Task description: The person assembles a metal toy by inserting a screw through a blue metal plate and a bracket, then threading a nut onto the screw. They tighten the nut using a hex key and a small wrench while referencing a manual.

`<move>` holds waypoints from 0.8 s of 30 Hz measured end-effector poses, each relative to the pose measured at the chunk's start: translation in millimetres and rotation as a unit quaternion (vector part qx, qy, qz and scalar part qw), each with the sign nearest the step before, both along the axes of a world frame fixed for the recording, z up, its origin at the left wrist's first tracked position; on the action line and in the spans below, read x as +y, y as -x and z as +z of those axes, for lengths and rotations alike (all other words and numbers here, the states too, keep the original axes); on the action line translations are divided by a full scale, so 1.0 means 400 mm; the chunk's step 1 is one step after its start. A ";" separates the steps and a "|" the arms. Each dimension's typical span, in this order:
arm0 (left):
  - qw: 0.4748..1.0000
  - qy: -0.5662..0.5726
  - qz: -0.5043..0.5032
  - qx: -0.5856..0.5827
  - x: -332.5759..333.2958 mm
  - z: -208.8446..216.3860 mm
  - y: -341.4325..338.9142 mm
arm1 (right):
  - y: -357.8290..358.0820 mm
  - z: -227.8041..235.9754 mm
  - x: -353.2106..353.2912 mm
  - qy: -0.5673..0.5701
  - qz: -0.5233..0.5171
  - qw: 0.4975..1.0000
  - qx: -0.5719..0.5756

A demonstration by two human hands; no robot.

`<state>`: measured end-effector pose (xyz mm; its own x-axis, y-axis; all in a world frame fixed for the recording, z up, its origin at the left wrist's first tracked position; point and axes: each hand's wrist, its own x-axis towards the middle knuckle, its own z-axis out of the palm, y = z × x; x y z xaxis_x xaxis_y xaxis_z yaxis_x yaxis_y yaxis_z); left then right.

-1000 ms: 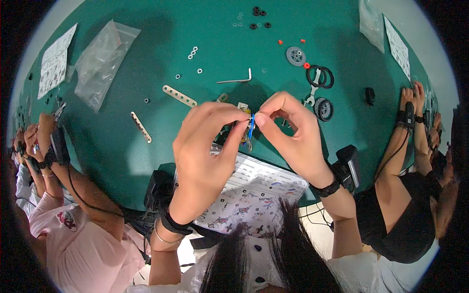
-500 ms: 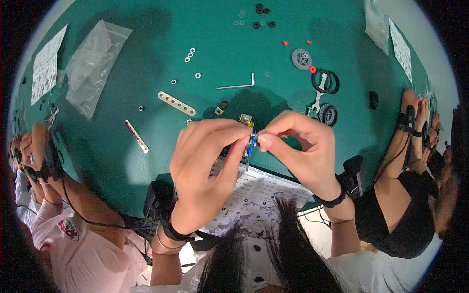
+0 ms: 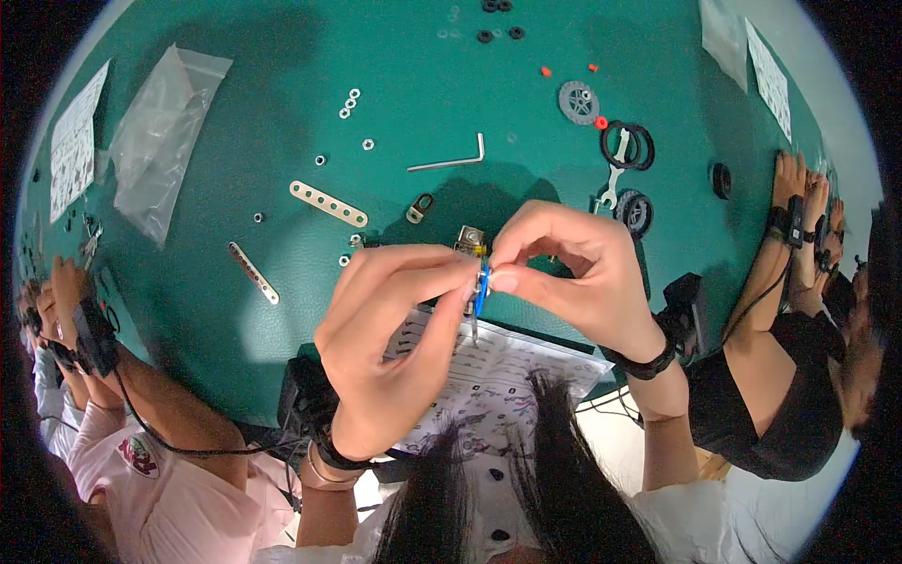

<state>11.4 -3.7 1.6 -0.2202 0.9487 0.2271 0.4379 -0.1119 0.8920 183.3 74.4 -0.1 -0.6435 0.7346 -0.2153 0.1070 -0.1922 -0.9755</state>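
Note:
Both hands meet over the near part of the table. My left hand (image 3: 390,315) pinches a small model assembly (image 3: 471,237) of metal bracket, yellow and blue parts between thumb and fingers. A thin blue piece (image 3: 483,289) stands on its right side, and a narrow metal end points down below the fingertips. The thumb and forefinger of my right hand (image 3: 587,273) close at the blue piece's right face. A tiny light bit shows at those fingertips; its kind is too small to tell. Under the hands lies a printed instruction sheet (image 3: 526,362).
On the green table (image 3: 282,113) lie a hex key (image 3: 446,166), perforated metal strips (image 3: 328,204), an angle bracket (image 3: 421,208) and several nuts (image 3: 349,103). To the right are a grey wheel hub (image 3: 578,101), black rings, a wrench (image 3: 613,186) and a tyred wheel (image 3: 634,214). People sit at both sides.
The view has shifted slightly, so the table items sit a little differently in it. My hands stay together at the assembly, the right fingertips still pinched at the blue piece.

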 end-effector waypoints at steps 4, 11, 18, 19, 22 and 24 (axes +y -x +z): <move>1.000 -0.003 -0.022 -0.003 0.001 0.001 0.001 | 0.002 -0.013 0.009 -0.044 -0.014 0.999 0.006; 0.998 0.041 -0.054 -0.013 -0.004 0.028 0.002 | -0.005 -0.024 0.031 -0.166 0.039 0.985 -0.008; 0.994 0.056 -0.033 0.090 -0.015 0.022 0.004 | -0.003 -0.008 0.026 -0.178 0.060 0.981 -0.047; 0.993 0.048 -0.037 0.103 -0.015 0.020 0.007 | -0.002 -0.005 0.025 -0.177 0.061 0.981 -0.046; 0.995 0.051 -0.024 0.084 -0.017 0.021 0.007 | 0.000 0.003 0.023 -0.174 0.053 0.982 -0.055; 0.996 0.051 -0.023 0.075 -0.017 0.025 0.006 | -0.001 0.004 0.024 -0.201 0.053 0.977 -0.045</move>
